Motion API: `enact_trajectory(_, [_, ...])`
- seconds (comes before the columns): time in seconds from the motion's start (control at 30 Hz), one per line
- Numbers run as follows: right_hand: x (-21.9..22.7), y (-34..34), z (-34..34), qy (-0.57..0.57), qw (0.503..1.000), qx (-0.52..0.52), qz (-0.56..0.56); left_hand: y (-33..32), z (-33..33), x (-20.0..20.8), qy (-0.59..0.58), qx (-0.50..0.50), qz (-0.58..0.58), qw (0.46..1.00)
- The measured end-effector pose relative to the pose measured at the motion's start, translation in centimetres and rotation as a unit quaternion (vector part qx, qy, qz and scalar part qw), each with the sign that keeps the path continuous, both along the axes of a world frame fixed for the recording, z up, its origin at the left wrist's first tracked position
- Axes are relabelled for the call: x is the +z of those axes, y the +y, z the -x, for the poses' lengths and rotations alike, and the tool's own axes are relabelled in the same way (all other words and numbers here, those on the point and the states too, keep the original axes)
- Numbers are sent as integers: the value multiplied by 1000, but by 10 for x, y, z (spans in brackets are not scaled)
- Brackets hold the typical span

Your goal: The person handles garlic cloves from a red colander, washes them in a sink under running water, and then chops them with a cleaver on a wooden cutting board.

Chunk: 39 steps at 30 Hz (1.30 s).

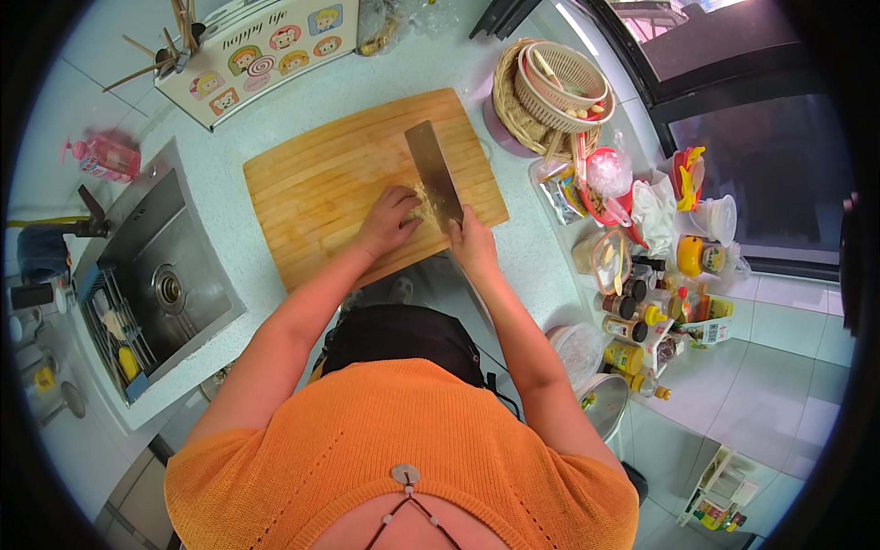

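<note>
A broad cleaver (pixel 434 170) stands over the wooden cutting board (pixel 321 183), its blade pointing away from me. My right hand (pixel 472 240) is wrapped round its handle at the board's near right edge. Against the blade's left side lies a small heap of pale chopped food (pixel 422 206), too fine to name. My left hand (pixel 390 220) rests on the board with curled fingers touching this heap. Whether the fingers pinch a piece is hidden beneath them.
To the left is a steel sink (pixel 197 284) with a dish rack (pixel 117 335) and a pink pump bottle (pixel 105 159) behind. A patterned box (pixel 266 55) stands at the back. Stacked baskets (pixel 561 87), spice jars (pixel 623 328) and a metal pot (pixel 605 403) line the right side.
</note>
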State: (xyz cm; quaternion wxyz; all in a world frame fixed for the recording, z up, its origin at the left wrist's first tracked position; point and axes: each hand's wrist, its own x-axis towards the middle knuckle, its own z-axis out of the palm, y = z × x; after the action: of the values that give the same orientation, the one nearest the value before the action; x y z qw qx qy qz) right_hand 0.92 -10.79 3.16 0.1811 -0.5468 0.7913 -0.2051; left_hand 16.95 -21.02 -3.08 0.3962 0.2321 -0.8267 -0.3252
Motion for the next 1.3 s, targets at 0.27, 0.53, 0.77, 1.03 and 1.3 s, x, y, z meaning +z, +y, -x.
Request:
enact_trajectory(0.27, [27,-1,-2,60,991,64,-100,1,-1,-6,-19,12,6,1000])
enact_trajectory(0.53, [12,-7,-21,89,991,49,-89,3,0,-5,-37,21,-26,999])
enact_trajectory(0.77, [-2,5,-15,35,999,-5,5,2,-1,-3,-25,37,-8,999])
enact_trajectory(1.03, [20,-5,-4,55,995,46,-66,1,-5,5,-37,36,46,998])
enact_trajectory(1.3, [9,0,-14,54,995,20,-77,4,-7,-1,-47,25,18,998])
